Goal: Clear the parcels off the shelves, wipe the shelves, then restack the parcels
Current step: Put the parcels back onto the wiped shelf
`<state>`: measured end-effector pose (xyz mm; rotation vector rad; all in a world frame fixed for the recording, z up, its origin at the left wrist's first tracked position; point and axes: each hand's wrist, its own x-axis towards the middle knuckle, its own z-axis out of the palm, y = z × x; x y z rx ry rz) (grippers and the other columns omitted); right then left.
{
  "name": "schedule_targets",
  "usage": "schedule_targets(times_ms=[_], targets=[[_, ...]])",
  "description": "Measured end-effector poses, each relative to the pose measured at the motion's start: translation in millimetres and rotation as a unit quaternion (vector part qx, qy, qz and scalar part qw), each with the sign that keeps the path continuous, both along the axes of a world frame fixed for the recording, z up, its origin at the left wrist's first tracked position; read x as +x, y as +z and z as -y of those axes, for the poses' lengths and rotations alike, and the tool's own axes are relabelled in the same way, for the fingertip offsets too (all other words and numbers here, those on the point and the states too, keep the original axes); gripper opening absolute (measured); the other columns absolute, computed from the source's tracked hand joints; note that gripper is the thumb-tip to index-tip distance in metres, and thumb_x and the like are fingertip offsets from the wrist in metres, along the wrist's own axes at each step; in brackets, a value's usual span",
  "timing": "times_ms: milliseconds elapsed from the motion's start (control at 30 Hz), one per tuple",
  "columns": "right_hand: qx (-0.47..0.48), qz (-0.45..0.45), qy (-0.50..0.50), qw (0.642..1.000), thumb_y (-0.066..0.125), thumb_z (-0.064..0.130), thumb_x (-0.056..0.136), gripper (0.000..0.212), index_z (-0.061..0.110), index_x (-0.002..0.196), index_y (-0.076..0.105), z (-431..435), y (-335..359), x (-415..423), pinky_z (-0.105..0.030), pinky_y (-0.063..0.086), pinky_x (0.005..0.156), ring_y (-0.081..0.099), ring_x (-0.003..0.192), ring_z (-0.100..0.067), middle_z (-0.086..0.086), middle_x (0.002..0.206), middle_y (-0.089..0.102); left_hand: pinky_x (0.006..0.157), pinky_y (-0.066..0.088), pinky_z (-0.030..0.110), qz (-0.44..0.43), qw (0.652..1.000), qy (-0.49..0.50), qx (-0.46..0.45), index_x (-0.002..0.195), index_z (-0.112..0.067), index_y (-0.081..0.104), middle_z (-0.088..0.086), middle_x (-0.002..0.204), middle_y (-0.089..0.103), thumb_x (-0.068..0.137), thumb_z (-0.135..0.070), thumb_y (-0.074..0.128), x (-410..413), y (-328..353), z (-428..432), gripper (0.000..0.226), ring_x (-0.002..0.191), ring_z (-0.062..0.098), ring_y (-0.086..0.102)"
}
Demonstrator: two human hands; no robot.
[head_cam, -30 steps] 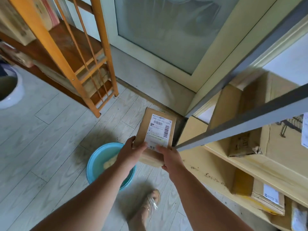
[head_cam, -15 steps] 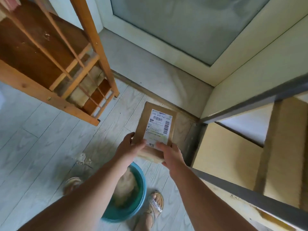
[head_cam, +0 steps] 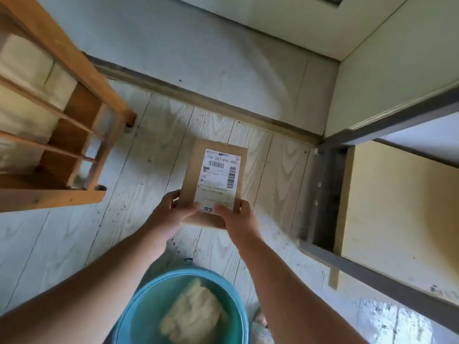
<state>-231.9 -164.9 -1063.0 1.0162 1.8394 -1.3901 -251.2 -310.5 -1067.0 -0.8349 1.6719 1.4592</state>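
A small brown cardboard parcel (head_cam: pixel 214 180) with a white shipping label is held low over the pale wooden floor. My left hand (head_cam: pixel 171 211) grips its near left corner, thumb on top. My right hand (head_cam: pixel 236 217) grips its near right corner, thumb on the label. Whether the parcel touches the floor, I cannot tell. To the right is the grey metal shelf frame (head_cam: pixel 372 271) with a bare yellowish shelf board (head_cam: pixel 397 204).
A teal basin (head_cam: pixel 139 309) holding a pale wet cloth (head_cam: pixel 193 316) stands on the floor just below my arms. An orange wooden rack (head_cam: pixel 74 63) stands at the left. A grey sill and a door frame run along the far side. A sandalled foot shows by the basin.
My view has tilted down and closed in on the floor. Both hands have carried the parcel lower, toward the floor between the rack and the shelf. The grip has not changed.
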Motion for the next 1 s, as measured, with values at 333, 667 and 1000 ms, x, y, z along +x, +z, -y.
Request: schedule_targets(times_ms=[333,667,1000], targets=[[0.044,0.018,0.037,0.998,0.065,0.030,0.085,0.043,0.019,0.123,0.048,6.4,-60.1,12.4,-0.028,0.050,0.079,0.059,0.098,-0.017,0.005,0.104,0.060,0.069,0.038,0.016,-0.003,0.999,-0.049,0.007,0.129,-0.015,0.050,-0.002,0.109,0.065,0.085,-0.004,0.064,0.9,-58.3,8.9,0.048,0.093,0.005,0.058],[0.107,0.075,0.051,0.990,0.055,0.028,0.091,0.080,0.021,0.152,0.003,10.6,21.9,5.8,-0.037,0.052,0.084,0.054,0.114,-0.029,-0.012,0.144,0.040,0.104,0.036,0.037,0.012,0.985,-0.118,-0.123,0.147,-0.016,0.028,0.009,0.150,0.035,0.086,-0.025,0.067,-3.1,25.5,2.9,0.074,0.132,0.027,0.039],[0.133,0.034,-0.031,0.990,0.057,0.032,0.090,0.064,0.017,0.146,0.029,2.1,210.8,17.4,-0.034,0.053,0.081,0.057,0.108,-0.025,-0.009,0.137,0.050,0.080,0.036,0.023,-0.104,0.977,-0.168,-0.080,0.135,-0.014,0.046,0.004,0.133,0.053,0.087,-0.021,0.065,-15.4,229.7,-11.2,0.052,0.098,0.010,0.048]])
